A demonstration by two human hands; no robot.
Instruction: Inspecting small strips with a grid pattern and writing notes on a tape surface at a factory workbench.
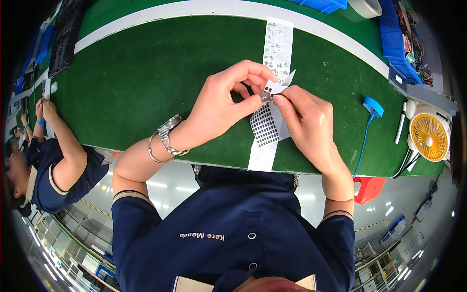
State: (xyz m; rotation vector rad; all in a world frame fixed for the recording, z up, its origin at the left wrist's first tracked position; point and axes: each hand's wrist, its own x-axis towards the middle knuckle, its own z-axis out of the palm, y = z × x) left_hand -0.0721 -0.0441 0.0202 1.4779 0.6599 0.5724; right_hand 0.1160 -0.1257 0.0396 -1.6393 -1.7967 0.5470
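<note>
Pointing bodyward lengthwise, the sticker sheet (265, 125)

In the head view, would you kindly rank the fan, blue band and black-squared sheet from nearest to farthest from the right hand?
1. Black-squared sheet: at the right hand's fingertips.
2. Blue band: right of the hand.
3. Fan: farther right.

Between the hands (311, 117) is a smooth paper sheet (265, 127). The tabletop (146, 78) beneath them looks matt, the fan (428, 140) to their right plastic, the watch (169, 125) behind the left one shiny metal.
</note>
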